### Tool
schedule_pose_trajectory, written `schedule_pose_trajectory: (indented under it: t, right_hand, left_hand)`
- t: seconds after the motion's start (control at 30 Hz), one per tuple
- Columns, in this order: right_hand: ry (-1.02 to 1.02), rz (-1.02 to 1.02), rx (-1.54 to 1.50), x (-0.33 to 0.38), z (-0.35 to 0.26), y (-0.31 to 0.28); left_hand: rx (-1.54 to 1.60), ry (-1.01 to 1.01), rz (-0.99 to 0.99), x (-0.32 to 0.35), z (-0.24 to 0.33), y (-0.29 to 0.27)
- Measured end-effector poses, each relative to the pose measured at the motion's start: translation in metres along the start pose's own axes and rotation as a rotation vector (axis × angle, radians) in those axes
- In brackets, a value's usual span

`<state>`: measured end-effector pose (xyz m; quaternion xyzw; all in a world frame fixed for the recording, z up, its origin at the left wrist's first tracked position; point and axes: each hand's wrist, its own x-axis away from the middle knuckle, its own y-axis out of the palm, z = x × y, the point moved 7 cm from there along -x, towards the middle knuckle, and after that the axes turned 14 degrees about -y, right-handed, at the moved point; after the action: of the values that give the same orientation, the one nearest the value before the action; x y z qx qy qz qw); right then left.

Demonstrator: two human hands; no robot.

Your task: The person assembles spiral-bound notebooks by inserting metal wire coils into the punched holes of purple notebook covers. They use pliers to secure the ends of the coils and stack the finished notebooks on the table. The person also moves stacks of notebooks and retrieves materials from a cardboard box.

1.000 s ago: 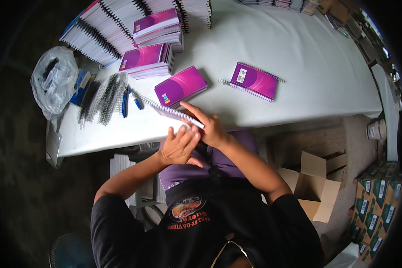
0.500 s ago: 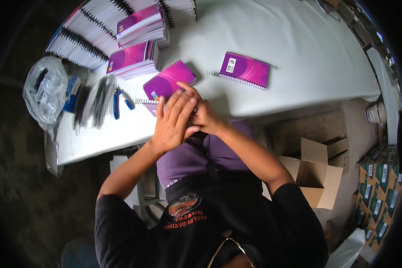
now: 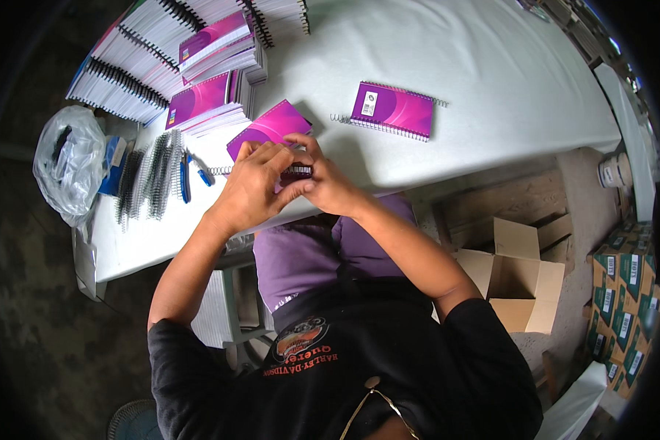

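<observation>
My left hand [image 3: 253, 187] and my right hand [image 3: 323, 180] meet at the near edge of a white table [image 3: 491, 88]. Together they grip a spiral-bound notebook [image 3: 298, 171]; only a dark strip of its wire binding shows between the fingers. Just behind my hands lies a magenta-covered notebook [image 3: 271, 126], partly hidden by my fingers. A second purple notebook [image 3: 392, 110] with a wire spiral along its near edge lies apart to the right.
Stacks of spiral notebooks [image 3: 147, 59] fill the table's far left. Black wire spirals [image 3: 150, 183] and blue-handled pliers [image 3: 185, 176] lie left of my hands, beside a clear plastic bag [image 3: 70, 161]. An open cardboard box [image 3: 513, 282] stands on the floor at right.
My hands came down from a raised, pressed-together pose to the table edge and now pinch the notebook's binding. The view shifted slightly.
</observation>
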<state>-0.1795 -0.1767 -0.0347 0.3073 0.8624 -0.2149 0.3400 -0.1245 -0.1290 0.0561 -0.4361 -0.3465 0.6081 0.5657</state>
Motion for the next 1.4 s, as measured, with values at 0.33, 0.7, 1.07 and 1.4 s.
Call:
schedule_pose_trajectory:
  t: [0.33,0.7,1.07,1.4]
  right_hand:
    - [0.215,-0.012,-0.099,0.002,0.004,0.001]
    - [-0.009,0.827,-0.309,0.003,-0.028,-0.105]
    - [0.175,1.093,0.198,0.074,0.008,-0.177]
    - [0.934,0.697,-1.032,0.047,0.011,-0.036]
  left_hand:
    - [-0.189,0.108,0.104,-0.002,0.012,-0.001]
    - [1.181,-0.467,0.355,-0.047,0.010,0.038]
    - [-0.125,-0.150,0.437,-0.091,0.048,0.099]
    - [-0.169,-0.173,0.287,0.028,-0.026,0.026]
